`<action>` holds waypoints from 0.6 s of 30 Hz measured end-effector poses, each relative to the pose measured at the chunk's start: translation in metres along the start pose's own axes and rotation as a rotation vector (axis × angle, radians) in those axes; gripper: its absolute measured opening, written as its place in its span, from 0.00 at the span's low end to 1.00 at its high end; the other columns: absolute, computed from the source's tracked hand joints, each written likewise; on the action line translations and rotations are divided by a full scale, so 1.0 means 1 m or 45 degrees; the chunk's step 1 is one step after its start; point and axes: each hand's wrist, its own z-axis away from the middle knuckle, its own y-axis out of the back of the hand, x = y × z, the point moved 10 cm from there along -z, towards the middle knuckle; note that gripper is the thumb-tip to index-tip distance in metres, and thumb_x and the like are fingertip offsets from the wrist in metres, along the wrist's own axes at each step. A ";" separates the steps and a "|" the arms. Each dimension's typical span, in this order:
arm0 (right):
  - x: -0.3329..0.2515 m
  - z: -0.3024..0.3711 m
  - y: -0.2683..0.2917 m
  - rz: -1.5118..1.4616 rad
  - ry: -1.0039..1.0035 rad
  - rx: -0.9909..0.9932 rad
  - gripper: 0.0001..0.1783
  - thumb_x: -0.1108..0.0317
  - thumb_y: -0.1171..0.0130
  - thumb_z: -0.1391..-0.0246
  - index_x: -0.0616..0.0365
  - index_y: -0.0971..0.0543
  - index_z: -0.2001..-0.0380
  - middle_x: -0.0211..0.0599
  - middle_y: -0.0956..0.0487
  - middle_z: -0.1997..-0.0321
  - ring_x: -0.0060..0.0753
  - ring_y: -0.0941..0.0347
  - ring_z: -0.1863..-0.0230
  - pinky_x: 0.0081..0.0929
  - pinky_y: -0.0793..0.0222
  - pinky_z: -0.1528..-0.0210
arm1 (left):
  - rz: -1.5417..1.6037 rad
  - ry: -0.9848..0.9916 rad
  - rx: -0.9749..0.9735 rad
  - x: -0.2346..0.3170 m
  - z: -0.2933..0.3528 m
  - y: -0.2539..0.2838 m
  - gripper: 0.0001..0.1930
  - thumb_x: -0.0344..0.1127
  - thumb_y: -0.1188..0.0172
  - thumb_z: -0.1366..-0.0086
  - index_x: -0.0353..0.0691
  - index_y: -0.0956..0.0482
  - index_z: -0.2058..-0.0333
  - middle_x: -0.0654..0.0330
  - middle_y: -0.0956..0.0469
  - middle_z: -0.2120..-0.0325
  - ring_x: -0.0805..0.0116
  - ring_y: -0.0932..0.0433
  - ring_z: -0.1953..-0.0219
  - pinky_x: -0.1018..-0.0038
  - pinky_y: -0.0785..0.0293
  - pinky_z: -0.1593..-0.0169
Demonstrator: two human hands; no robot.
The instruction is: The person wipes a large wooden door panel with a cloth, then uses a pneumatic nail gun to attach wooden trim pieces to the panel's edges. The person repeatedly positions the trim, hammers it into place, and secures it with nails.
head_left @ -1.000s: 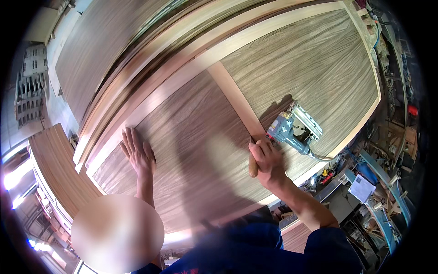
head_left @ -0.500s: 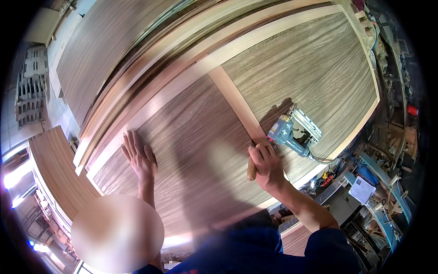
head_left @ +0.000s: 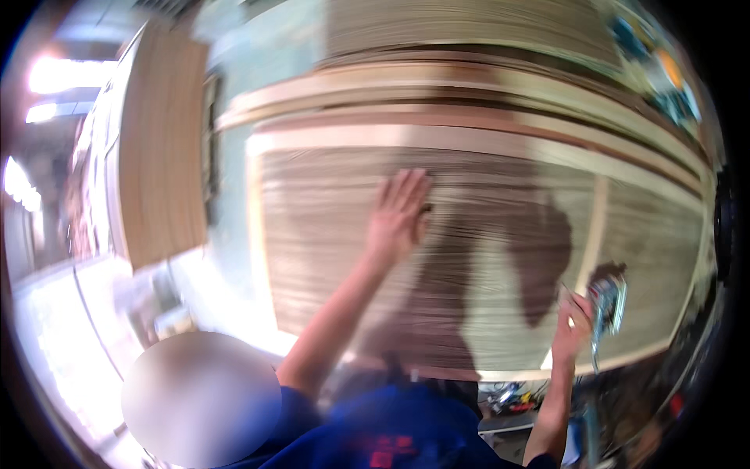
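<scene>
A large wood-grain panel (head_left: pixel 328 258) with pale wooden strips along its edges lies flat before me. My left hand (head_left: pixel 398 219) rests on it palm down, its fingers extended, near the far strip. Off to the right, my right hand (head_left: pixel 574 324) is closed round a slim wooden-handled tool (head_left: pixel 564 289). Only its thin end shows past the fingers, and motion blur hides its kind. That hand is beside a pale cross strip (head_left: pixel 591 234) on the panel. Just right of it, a jigsaw (head_left: pixel 612 303) lies on its side with its metal sole plate showing.
Stacked boards with pale edges (head_left: pixel 375 82) lie beyond the panel. At the left stands another wood-grain board stack (head_left: pixel 164 148), with pale floor between. Tools and clutter (head_left: pixel 516 397) sit below the near edge at the right. A blurred patch covers the lower left.
The view has swung left, so the panel now lies nearly level and the left-hand stack shows more. My left hand remains flat on the panel; my right still grips its tool near the jigsaw.
</scene>
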 end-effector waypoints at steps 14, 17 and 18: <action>-0.346 -0.005 -0.354 -0.397 -0.069 -0.672 0.08 0.76 0.32 0.40 0.64 0.18 0.58 0.43 0.18 0.62 0.39 0.21 0.61 0.32 0.25 0.57 | 0.789 1.048 0.022 -0.353 0.209 0.042 0.44 0.50 0.29 0.32 0.34 0.40 0.28 0.44 0.23 0.42 0.50 0.24 0.40 0.58 0.29 0.36; -0.375 -0.006 -0.377 -0.439 -0.053 -0.702 0.11 0.77 0.31 0.42 0.63 0.18 0.56 0.43 0.19 0.62 0.40 0.21 0.64 0.31 0.25 0.60 | 0.996 1.079 0.010 -0.354 0.213 0.027 0.38 0.51 0.29 0.31 0.34 0.35 0.33 0.51 0.17 0.56 0.58 0.17 0.56 0.65 0.23 0.48; -0.379 -0.007 -0.382 -0.459 -0.054 -0.703 0.12 0.78 0.31 0.43 0.63 0.18 0.56 0.43 0.18 0.61 0.40 0.20 0.65 0.31 0.25 0.62 | 0.994 1.066 0.047 -0.356 0.214 0.026 0.36 0.51 0.30 0.30 0.34 0.33 0.35 0.53 0.16 0.61 0.61 0.17 0.60 0.67 0.22 0.52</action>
